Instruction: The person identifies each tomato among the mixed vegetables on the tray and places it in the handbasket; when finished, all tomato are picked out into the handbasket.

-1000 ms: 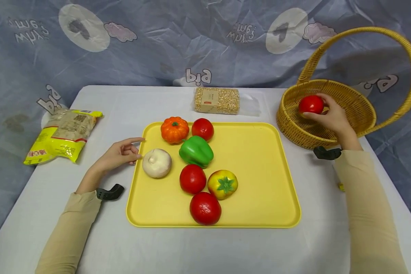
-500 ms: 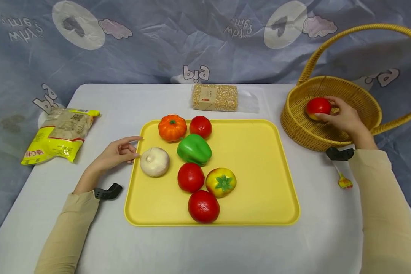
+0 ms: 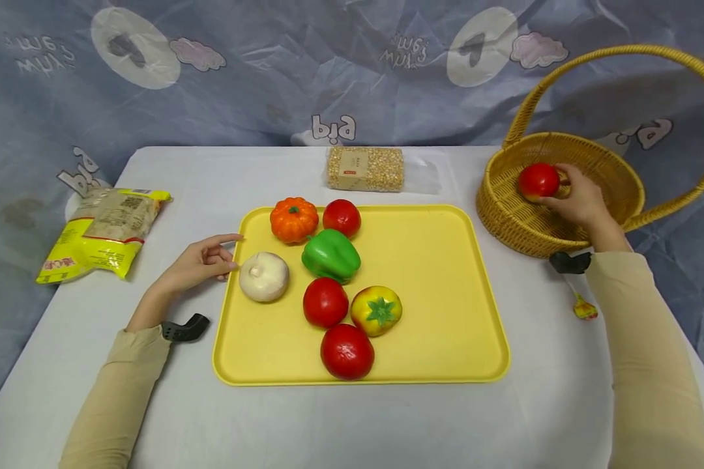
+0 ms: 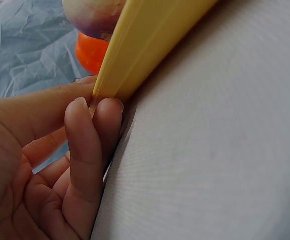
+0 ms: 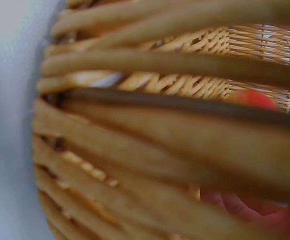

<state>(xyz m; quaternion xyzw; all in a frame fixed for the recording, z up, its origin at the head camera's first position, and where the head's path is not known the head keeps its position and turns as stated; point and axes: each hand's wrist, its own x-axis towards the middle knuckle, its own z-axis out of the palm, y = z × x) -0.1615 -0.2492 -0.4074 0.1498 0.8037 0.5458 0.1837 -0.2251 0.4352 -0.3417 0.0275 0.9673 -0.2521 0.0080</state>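
In the head view my left hand (image 3: 202,264) is at the left rim of a yellow tray (image 3: 440,293). The left wrist view shows the thumb and fingers pinching that rim. My right hand (image 3: 581,198) is inside a wicker basket (image 3: 507,225), holding a red toy tomato (image 3: 538,182) with a yellowish underside. Woven strands cover most of the right wrist view. On the tray lie a white mushroom (image 3: 264,277), an orange pumpkin (image 3: 294,220), a green bell pepper (image 3: 331,256), a yellow-red tomato (image 3: 377,311) and red tomatoes (image 3: 325,302).
A bag of corn kernels (image 3: 366,169) lies behind the tray. To the far left is a yellow snack bag (image 3: 102,231). A small yellow-red lollipop (image 3: 585,307) lies by the right sleeve. The basket's tall handle (image 3: 651,50) arches over the right side.
The right hand has moved slightly right within the basket, still gripping the tomato. The left hand stays at the tray rim. The head view has shifted a little.
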